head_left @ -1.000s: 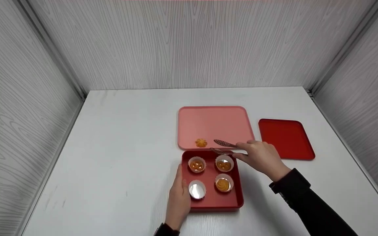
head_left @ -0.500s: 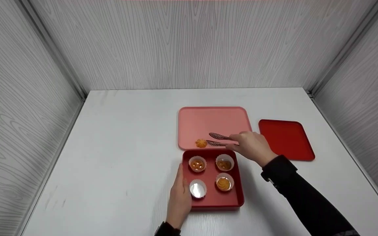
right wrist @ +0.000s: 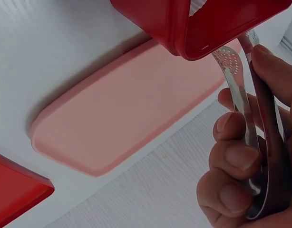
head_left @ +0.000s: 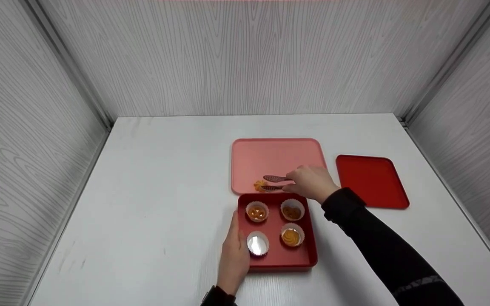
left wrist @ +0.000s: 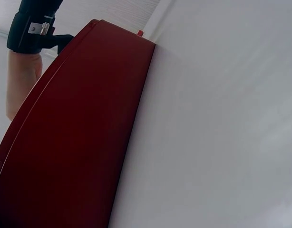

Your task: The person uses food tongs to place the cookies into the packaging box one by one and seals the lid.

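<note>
My right hand [head_left: 311, 182] grips metal serving tongs [right wrist: 262, 142] with pierced tips. In the head view the spread tips stand at a yellow flower-shaped cookie [head_left: 259, 185] on the pink tray [head_left: 277, 155]. One tip overlaps the cookie's right side; whether it touches is unclear. My left hand [head_left: 233, 255] lies along the left wall of the red box [head_left: 274, 259], its fingers mostly straight; its thumb sits near the rim. Inside the box are paper cups: two hold glossy brown pretzel-like cookies [head_left: 257, 212], one a swirl cookie [head_left: 290, 237]. The front left cup [head_left: 257, 243] shows its shiny bottom.
A flat red tray [head_left: 372, 182] lies right of the pink tray. The box stands directly in front of the pink tray on a white table [head_left: 164, 191]. Grey wood-grain panels [head_left: 245, 59] rise at the back and both sides.
My right hand has moved left over the pink tray, bringing the tongs' tips from right of the cookie to its edge. My left hand stays on the box, which has barely shifted.
</note>
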`<state>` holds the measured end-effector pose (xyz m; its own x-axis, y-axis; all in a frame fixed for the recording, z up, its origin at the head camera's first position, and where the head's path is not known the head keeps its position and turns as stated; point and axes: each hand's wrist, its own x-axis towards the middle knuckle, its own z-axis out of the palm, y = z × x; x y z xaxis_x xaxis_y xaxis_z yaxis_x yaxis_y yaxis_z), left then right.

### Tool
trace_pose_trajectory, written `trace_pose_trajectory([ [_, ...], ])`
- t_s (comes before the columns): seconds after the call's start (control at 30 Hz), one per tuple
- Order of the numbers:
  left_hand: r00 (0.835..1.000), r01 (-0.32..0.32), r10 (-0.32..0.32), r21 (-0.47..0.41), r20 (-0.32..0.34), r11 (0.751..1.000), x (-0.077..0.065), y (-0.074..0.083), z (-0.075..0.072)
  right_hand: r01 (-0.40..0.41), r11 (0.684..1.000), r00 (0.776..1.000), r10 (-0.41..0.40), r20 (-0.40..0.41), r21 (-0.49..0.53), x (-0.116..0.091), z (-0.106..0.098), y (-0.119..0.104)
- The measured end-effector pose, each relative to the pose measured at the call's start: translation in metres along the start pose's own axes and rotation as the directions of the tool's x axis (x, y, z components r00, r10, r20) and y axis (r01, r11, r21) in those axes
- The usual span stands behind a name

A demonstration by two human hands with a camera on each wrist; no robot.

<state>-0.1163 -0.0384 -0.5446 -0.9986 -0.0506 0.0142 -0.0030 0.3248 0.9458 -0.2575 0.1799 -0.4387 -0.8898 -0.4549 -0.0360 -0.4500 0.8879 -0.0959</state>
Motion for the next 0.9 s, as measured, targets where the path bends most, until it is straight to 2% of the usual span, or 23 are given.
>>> trace_pose_trajectory([
  [0.13,1.0,-0.009,0.009,0.005,-0.003,1.0,0.0,0.0,0.001,0.012,1.0,0.999,-0.011,0.031,-0.016,0.006,0.0,-0.002],
  [0.37,1.0,-0.029,0.029,0.01,-0.002,1.0,0.001,0.0,0.002,0.062,0.992,0.998,-0.062,0.003,-0.108,0.013,0.004,-0.004],
  [0.63,1.0,-0.029,0.029,0.014,0.007,0.999,0.003,-0.001,0.002,0.042,0.991,0.999,-0.044,-0.019,-0.127,0.016,0.005,-0.012],
  [0.9,1.0,-0.03,0.03,0.013,0.008,0.999,0.003,-0.001,0.003,0.035,0.977,0.997,-0.049,-0.061,-0.209,0.018,0.011,-0.016],
])
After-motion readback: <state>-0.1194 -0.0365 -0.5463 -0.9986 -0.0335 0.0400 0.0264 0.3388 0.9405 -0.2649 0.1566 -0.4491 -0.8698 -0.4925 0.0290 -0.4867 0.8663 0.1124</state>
